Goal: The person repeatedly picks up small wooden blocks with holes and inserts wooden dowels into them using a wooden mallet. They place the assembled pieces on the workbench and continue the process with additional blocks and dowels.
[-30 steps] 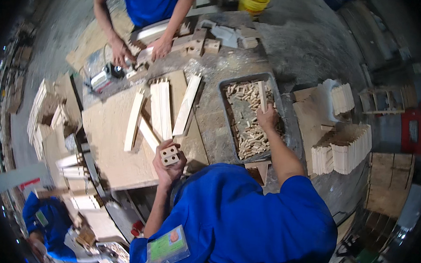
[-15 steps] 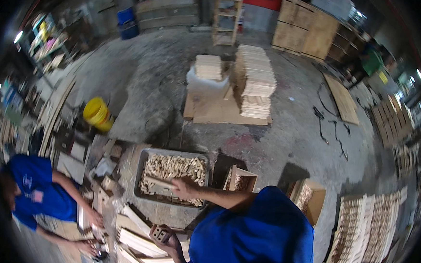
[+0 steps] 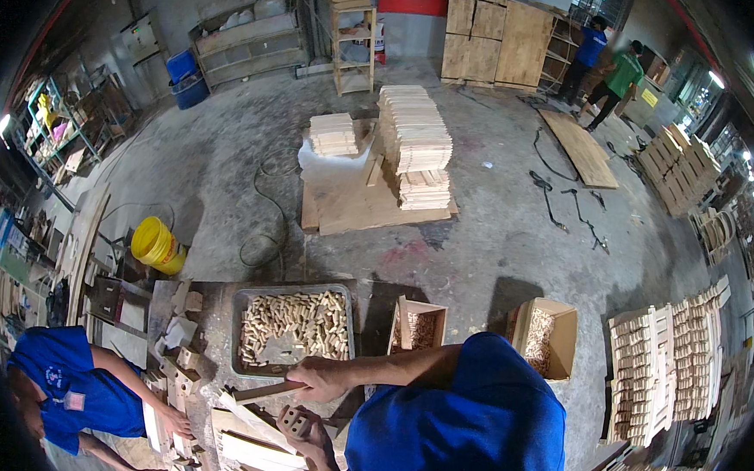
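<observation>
My right hand (image 3: 321, 379) is closed around one end of a wooden stick (image 3: 265, 392), which points left just past the near rim of a grey tray (image 3: 236, 330). Many short wooden dowels (image 3: 294, 317) lie loose in that tray, and a patch of its bottom shows. Below and close by, my left hand (image 3: 316, 448) grips a small wooden block with dark round holes (image 3: 294, 423). The stick and the block are near each other; I cannot tell whether they touch. Pale wooden strips (image 3: 256, 451) lie on the bench beside my left hand.
On the left a co-worker in a blue shirt (image 3: 74, 390) handles wooden pieces. Two boxes of small wooden parts (image 3: 439, 326) (image 3: 567, 342) stand right of the tray. Stacked boards (image 3: 414, 130) lie ahead, a yellow bucket (image 3: 159, 244) left, slatted stacks (image 3: 663, 365) right.
My right hand has drawn the stick back from over the dowels toward my left hand. The left hand still holds the block. The view has shifted, showing two people at the far right more clearly.
</observation>
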`<state>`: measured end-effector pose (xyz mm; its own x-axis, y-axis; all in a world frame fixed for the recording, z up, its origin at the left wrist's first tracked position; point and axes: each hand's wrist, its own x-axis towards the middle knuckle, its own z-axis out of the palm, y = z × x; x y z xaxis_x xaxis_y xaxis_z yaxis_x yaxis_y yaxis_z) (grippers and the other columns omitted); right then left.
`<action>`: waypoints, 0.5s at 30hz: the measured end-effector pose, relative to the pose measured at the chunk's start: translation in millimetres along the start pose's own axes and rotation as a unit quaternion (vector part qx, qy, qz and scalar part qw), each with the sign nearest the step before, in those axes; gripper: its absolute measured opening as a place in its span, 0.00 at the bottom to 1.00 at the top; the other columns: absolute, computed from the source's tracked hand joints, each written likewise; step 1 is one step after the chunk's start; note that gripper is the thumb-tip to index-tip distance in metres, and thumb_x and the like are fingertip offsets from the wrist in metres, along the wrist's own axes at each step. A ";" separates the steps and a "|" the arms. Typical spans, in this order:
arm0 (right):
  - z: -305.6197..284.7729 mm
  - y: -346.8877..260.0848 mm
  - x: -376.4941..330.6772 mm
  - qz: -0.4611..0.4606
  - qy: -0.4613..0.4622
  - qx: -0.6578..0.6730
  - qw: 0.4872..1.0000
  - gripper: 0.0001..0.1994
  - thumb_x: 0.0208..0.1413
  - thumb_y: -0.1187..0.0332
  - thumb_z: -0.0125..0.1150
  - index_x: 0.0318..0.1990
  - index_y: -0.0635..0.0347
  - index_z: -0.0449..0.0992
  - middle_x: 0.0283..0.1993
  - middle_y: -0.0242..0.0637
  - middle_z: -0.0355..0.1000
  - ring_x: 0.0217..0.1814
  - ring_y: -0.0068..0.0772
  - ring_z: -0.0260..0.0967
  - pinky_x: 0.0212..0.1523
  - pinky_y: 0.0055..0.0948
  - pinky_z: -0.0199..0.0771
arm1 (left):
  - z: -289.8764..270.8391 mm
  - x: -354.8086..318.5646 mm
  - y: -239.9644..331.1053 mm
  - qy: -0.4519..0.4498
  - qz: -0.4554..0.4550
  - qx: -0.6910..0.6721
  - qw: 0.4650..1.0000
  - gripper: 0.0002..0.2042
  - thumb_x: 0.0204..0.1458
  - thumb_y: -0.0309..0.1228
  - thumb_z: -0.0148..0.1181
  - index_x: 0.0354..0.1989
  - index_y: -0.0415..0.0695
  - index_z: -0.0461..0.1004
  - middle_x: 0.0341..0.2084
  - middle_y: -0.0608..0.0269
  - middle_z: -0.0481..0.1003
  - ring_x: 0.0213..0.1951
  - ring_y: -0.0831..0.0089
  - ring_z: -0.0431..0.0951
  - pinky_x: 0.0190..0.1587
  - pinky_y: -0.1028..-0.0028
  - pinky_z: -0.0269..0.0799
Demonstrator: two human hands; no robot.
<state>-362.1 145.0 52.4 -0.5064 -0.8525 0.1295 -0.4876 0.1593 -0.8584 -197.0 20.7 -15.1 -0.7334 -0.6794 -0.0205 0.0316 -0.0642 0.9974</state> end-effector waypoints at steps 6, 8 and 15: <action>0.9 -20.8 0.8 -0.014 -0.025 -0.013 1.000 0.14 0.56 0.66 0.72 0.39 0.68 0.75 0.35 0.57 0.76 0.42 0.63 0.79 0.44 0.52 0.76 | -1.1 -2.4 4.7 -0.013 0.043 0.084 0.995 0.23 0.51 0.23 0.66 0.58 0.35 0.73 0.38 0.58 0.76 0.39 0.70 0.77 0.41 0.71 0.76; 2.8 -23.4 0.7 -0.026 -0.024 -0.022 0.999 0.14 0.55 0.66 0.73 0.39 0.67 0.75 0.35 0.56 0.76 0.43 0.62 0.79 0.45 0.52 0.76 | 1.8 -3.7 4.4 0.003 0.040 0.083 0.996 0.24 0.51 0.23 0.67 0.58 0.36 0.73 0.39 0.57 0.77 0.39 0.69 0.77 0.42 0.70 0.77; 2.7 -24.4 -6.3 -0.106 0.002 -0.024 0.994 0.09 0.56 0.73 0.67 0.37 0.66 0.72 0.34 0.50 0.72 0.41 0.58 0.77 0.43 0.51 0.75 | -2.2 -6.2 2.4 -0.025 0.076 0.101 0.992 0.21 0.53 0.23 0.68 0.56 0.35 0.74 0.40 0.56 0.77 0.40 0.68 0.78 0.44 0.69 0.77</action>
<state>-345.1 145.2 71.1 -0.3917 -0.8673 0.3072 -0.6170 -0.0001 -0.7870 -190.9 23.1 -12.7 -0.7631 -0.6330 0.1303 0.0123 0.1873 0.9822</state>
